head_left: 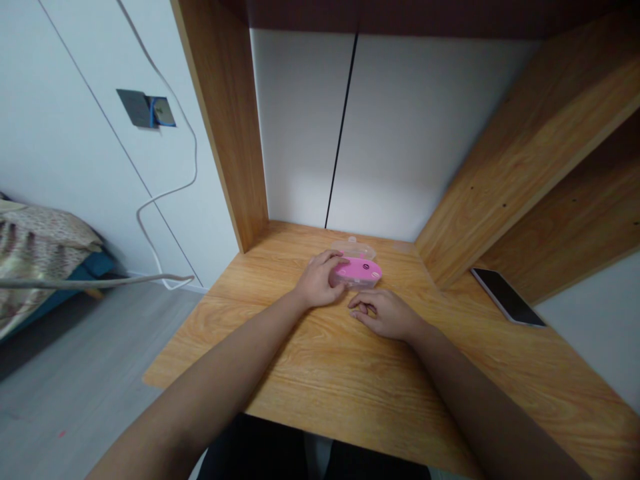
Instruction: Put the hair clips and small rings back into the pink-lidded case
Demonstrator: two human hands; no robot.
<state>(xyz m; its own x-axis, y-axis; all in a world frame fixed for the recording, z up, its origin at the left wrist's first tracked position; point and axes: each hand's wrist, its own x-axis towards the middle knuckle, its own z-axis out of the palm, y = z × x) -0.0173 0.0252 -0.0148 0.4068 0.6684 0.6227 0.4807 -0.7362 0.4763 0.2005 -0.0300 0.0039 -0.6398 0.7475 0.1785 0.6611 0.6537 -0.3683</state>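
Observation:
A small oval plastic case (361,269) with a pink top surface and clear sides rests on the wooden desk, a dark round mark near its right end. Directly behind it lies a clear plastic lid (356,249) with a small tab; whether it is joined to the case I cannot tell. My left hand (323,279) grips the left end of the case, fingers over the top and thumb along the front. Just in front of the case, my right hand (383,312) rests near the desk, fingers loosely bent and apart from the thumb, with nothing seen between them.
The wooden desk (310,360) is bounded by a left side panel (225,120) and a slanting right panel (500,167). A phone (507,297) lies at the right. A white cable (193,153) hangs by an opened wall socket (147,110). A covered bed (45,253) stands left.

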